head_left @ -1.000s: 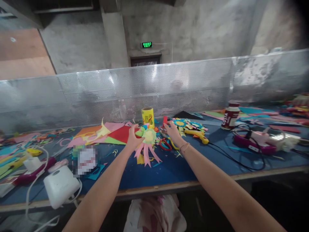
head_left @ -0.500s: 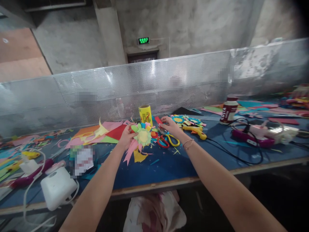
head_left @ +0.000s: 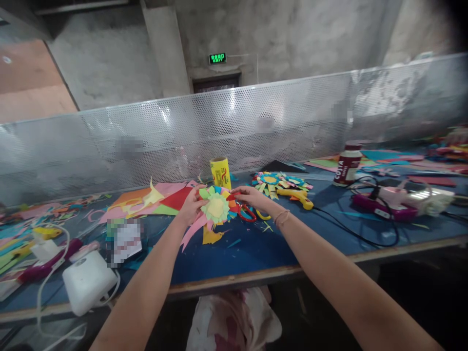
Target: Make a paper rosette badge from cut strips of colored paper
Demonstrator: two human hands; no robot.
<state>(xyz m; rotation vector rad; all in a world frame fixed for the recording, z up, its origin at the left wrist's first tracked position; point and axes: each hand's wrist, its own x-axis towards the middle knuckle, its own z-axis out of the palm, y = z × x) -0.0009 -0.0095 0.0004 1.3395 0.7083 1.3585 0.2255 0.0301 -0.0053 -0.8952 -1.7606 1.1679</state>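
Note:
My left hand (head_left: 192,207) is closed on the left edge of a paper flower (head_left: 215,208), which has a pale yellow middle, a green ring and colourful petals. Pink paper strips (head_left: 194,230) hang below it. Between the fingertips of my right hand (head_left: 252,197) is a small red paper piece (head_left: 233,196), held at the flower's right edge. Whether the two touch I cannot tell. Under my right hand lie scissors with red handles (head_left: 246,213), and a yellow loop (head_left: 262,215) shows beside them, partly hidden. A yellow paper scrap (head_left: 212,236) lies just below the flower.
Behind the flower stands a yellow tube (head_left: 220,174). A yellow glue gun (head_left: 297,196) with a black cable lies to the right, near finished-looking paper flowers (head_left: 270,180) and a brown bottle (head_left: 347,165). At left are a white adapter (head_left: 87,282) and coloured paper sheets (head_left: 127,202).
My right hand has moved left with the red paper piece, bringing it to the flower's right edge. It now covers part of the yellow loop. My left hand still holds the flower.

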